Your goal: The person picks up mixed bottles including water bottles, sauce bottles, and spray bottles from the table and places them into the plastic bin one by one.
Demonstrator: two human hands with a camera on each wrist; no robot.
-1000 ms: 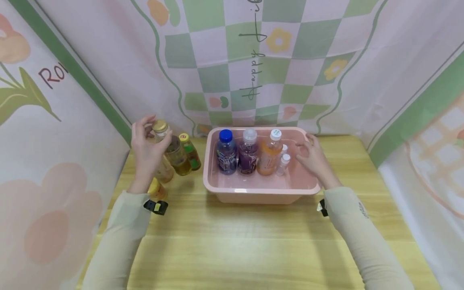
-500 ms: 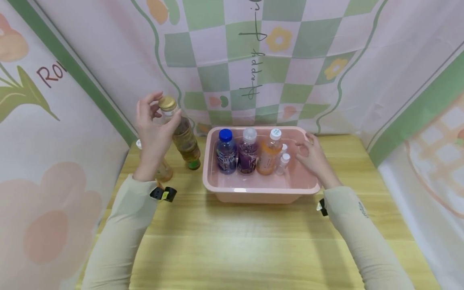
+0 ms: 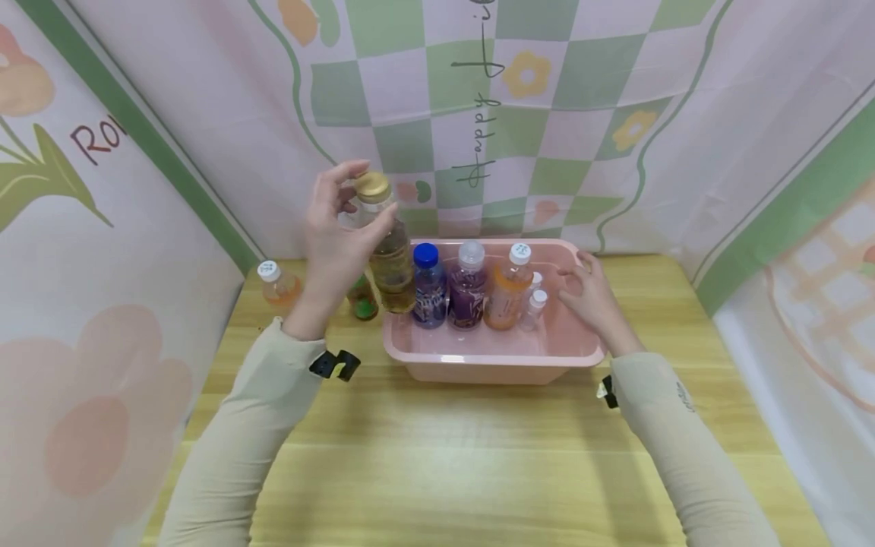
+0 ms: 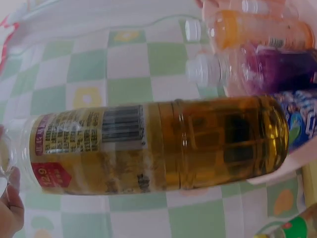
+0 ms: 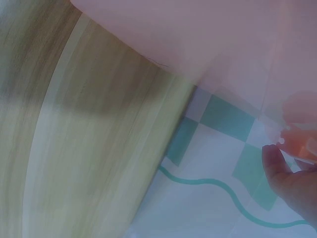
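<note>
My left hand (image 3: 342, 247) holds a gold-capped bottle of amber liquid (image 3: 394, 266) by its neck, upright and raised at the left rim of a pink plastic basin (image 3: 472, 360). In the left wrist view, its label and barcode show, and fingertips (image 4: 14, 203) lie at the neck. At the basin's right end, my right hand (image 3: 591, 296) grips the rim, its fingers bent over the wall. Inside the basin stand a blue-capped bottle (image 3: 429, 296), a purple drink bottle (image 3: 468, 296), an orange drink bottle (image 3: 504, 300) and two small white-capped bottles (image 3: 534, 310).
Left of the basin, a small bottle with a green label (image 3: 363, 300) is partly hidden behind the held one. A white-capped orange bottle (image 3: 279, 285) stands farther left, partly behind my wrist. A checked curtain (image 3: 472, 114) hangs behind the wooden table (image 3: 437, 463).
My left hand has lifted the gold-capped bottle off the table and carried it right, to the basin's left rim. The right hand has stayed at the basin's right end.
</note>
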